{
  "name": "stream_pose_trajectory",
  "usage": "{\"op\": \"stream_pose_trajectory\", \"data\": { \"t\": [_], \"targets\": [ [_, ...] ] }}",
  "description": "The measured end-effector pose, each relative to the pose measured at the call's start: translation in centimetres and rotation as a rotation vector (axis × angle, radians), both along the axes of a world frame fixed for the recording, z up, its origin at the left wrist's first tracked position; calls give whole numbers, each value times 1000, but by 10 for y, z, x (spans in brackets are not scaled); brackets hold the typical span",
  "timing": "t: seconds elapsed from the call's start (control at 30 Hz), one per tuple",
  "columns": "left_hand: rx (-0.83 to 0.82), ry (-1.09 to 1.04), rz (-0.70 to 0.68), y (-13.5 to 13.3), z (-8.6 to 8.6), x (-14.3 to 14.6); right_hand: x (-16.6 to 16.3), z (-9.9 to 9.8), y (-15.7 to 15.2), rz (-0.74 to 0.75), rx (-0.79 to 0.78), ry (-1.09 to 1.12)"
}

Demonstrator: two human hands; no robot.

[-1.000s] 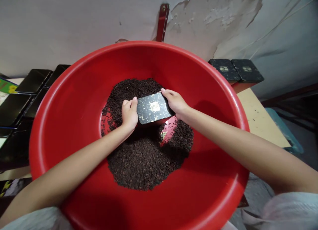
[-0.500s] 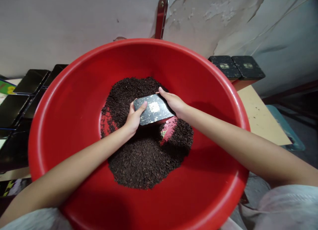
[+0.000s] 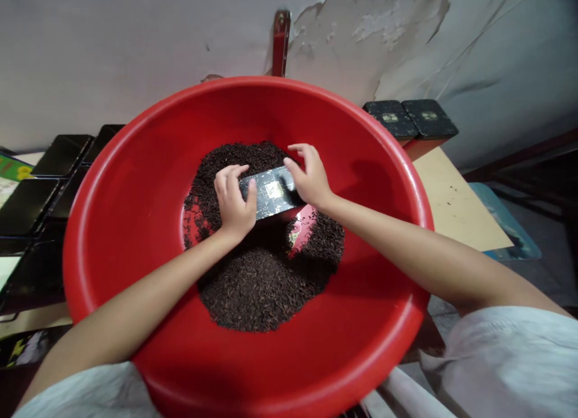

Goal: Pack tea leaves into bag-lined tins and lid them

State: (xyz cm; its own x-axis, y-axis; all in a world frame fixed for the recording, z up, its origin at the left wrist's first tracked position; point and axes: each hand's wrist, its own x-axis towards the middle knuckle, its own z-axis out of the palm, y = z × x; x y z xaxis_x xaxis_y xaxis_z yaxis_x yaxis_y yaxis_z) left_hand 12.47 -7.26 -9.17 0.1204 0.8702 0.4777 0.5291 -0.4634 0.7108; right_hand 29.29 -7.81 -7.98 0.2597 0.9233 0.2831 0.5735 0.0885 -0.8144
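Note:
A rectangular tin (image 3: 273,192) with a dark, gold-flecked lid and a pale gold square sits between my hands, low inside the red basin. My left hand (image 3: 235,201) holds its left end, thumb against the near side and fingers arched over the far side. At the right end, my right hand (image 3: 311,177) has its thumb on the lid's corner and its fingers raised and curved beyond. Dark dry leaves, like loose tea (image 3: 266,291), lie around and below the tin. A pinkish-red piece with gold markings (image 3: 301,230) shows among them, partly covered.
The big red basin (image 3: 149,165) surrounds both hands. Several black open-looking tins (image 3: 31,204) stand to its left. Two dark-lidded tins (image 3: 409,120) sit at the right on a pale board (image 3: 456,201). Behind is a peeling wall (image 3: 135,44).
The tin has tipped so its lid looks shallower. My left fingers have come up over its far edge, and my right fingers have lifted and spread. The view has shifted slightly.

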Motion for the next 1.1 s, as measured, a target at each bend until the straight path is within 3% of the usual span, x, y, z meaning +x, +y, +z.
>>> {"op": "stream_pose_trajectory", "data": {
  "t": [0.07,0.13,0.2,0.37,0.57,0.8,0.9,1.0,1.1],
  "targets": [
    [118,235,-196,1,6,-3,-1,4,-4,153,143,-315],
    [64,446,-364,3,11,-4,-3,6,-5,331,109,-463],
    [-24,611,-437,4,14,-2,-6,6,-4,415,30,-520],
    [-105,772,-430,5,20,2,-4,3,3,392,-23,-577],
    [-178,834,-422,6,30,3,18,5,3,724,-17,-697],
    [-19,896,-413,8,34,2,6,25,-20,552,-86,-861],
    [90,902,-448,6,47,8,8,39,-37,474,-57,-838],
    [208,886,-506,1,81,25,22,65,-61,358,-1,-776],
    [313,905,-594,-7,137,51,43,108,-87,221,74,-701]
  ]
}}
